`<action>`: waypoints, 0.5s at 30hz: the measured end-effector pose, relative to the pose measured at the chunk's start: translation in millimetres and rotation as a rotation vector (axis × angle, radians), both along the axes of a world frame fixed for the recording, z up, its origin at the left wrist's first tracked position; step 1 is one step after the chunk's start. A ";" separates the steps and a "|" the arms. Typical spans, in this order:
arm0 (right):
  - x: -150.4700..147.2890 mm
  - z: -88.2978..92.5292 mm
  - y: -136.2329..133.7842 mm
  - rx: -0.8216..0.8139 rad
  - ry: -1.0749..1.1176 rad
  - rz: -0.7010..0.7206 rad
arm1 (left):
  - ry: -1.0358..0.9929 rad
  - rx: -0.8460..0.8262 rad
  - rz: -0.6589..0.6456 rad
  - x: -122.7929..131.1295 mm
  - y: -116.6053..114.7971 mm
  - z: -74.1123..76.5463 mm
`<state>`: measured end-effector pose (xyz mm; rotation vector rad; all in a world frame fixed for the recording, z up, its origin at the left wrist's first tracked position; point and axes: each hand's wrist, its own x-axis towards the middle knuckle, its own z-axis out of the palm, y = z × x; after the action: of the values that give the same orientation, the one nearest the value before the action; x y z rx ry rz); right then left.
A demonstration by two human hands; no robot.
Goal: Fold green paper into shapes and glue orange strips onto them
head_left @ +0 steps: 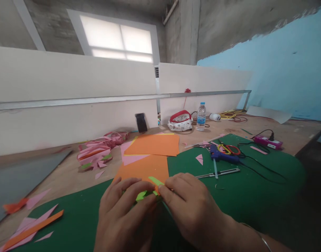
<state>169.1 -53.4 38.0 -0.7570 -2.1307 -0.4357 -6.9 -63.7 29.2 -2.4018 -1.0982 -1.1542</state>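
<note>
My left hand (127,213) pinches a small folded piece of bright green paper (141,195) between thumb and fingers. Fingertips of my right hand (190,201) close on the same piece from the right, where a bit of orange shows beside the green. A green strip (155,180) sticks up between the two hands. Behind them lie orange sheets (152,144) over pink ones, partly on the green mat (186,158). The lower side of the held piece is hidden by my fingers.
On the right are a blue glue gun (224,155), scissors (232,150), a metal cutter (223,172) and a purple power strip (267,142). A water bottle (201,117), pouch (180,121) and phone (141,123) stand behind. Pink strips (94,152) are heaped at the left.
</note>
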 end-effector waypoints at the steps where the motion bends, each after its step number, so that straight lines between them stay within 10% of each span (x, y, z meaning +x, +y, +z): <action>1: 0.0 0.1 0.6 0.044 0.000 0.011 | 0.000 0.007 0.001 -0.2 -0.3 0.3; 9: 3.9 -3.6 5.2 0.161 -0.087 0.152 | 0.018 0.043 -0.047 -2.4 -0.7 2.1; 15: 7.5 -3.1 1.8 -0.076 0.089 0.230 | 0.076 0.127 0.083 -12.1 4.0 5.5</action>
<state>176.6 -51.6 34.9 -0.5531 -2.1286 -0.1963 -19.0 -59.8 34.7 -2.2619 -1.0574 -1.0633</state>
